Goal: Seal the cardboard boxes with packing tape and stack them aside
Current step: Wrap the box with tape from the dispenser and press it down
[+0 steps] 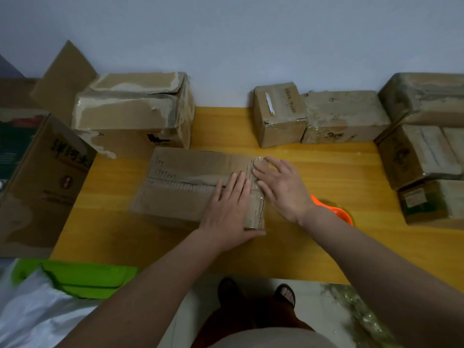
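A flat brown cardboard box [185, 187] lies on the yellow wooden table [326, 237], its top flaps closed along a centre seam. A strip of clear tape [258, 197] crosses its right end. My left hand [228, 212] lies flat on the box top, fingers straight, thumb along the front edge. My right hand [281, 184] presses with straight fingers on the taped right end. An orange tape dispenser [334, 209] lies on the table just right of my right wrist, partly hidden.
A large worn box [135, 111] stands behind the flat box. Two small boxes [278, 114] [344, 116] sit against the wall; stacked boxes [421, 151] fill the right edge. A big open carton [42, 182] is at left. A green stool [93, 277] stands below.
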Motion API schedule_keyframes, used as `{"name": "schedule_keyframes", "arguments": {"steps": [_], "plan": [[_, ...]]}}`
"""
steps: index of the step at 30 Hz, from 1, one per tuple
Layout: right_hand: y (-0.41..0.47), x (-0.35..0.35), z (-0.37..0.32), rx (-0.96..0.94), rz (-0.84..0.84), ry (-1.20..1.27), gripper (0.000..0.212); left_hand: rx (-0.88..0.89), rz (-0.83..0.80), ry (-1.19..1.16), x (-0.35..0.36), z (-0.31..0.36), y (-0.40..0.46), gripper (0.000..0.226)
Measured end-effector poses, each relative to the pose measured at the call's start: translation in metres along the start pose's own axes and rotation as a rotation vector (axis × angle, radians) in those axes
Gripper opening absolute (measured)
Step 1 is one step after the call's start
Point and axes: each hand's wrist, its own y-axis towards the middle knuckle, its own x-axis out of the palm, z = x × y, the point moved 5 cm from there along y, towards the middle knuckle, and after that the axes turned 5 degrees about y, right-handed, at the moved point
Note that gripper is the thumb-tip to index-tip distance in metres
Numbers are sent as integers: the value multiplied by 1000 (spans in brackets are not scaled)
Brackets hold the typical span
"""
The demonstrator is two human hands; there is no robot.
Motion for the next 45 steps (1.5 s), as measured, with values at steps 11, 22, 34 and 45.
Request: {"name": "schedule_keyframes", "arguments": {"steps": [11,22,34,45], "plan": [[-36,3,-16,-17,-192,-172,59,-20,4,-43,4,-1,3,121],[-10,7,-8,110,-217,-159,73,-34,27,-35,2,-3,5,112],[-99,0,-52,282,480,377,39,-96,36,-86,-6,-5,26,117],[-89,40,-60,630,345,806,44,-30,89,-25,-3,-11,26,102]]}}
